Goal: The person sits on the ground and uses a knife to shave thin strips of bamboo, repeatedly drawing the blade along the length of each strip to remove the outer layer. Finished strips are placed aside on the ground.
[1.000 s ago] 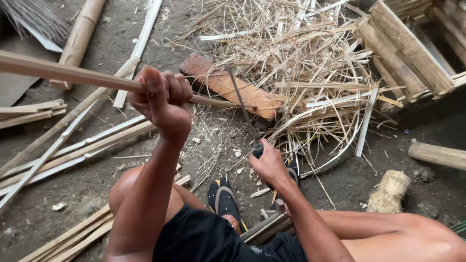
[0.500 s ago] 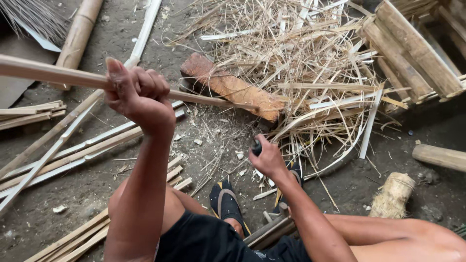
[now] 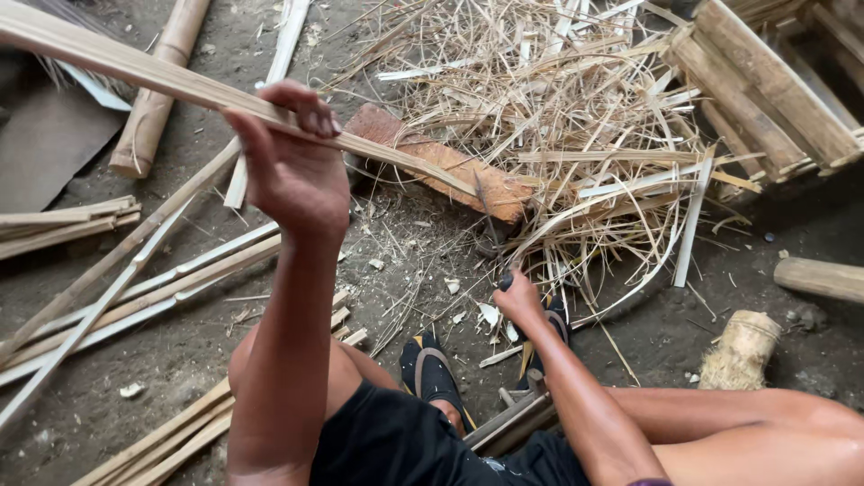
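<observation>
Bamboo strip [image 3: 180, 81] clenched in left hand [image 3: 292, 162]; right hand [image 3: 520, 301] grips a dark-handled knife [image 3: 490, 229].

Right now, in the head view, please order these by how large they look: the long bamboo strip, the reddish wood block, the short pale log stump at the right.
1. long bamboo strip, though nearness to the camera enlarges it.
2. reddish wood block.
3. short pale log stump.

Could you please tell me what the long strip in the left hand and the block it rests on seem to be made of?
The long strip looks like split bamboo: pale tan, matte, fibrous along its length. The block seems raw wood, reddish-brown with a rough, chipped surface, though the kind of wood cannot be told.
</observation>
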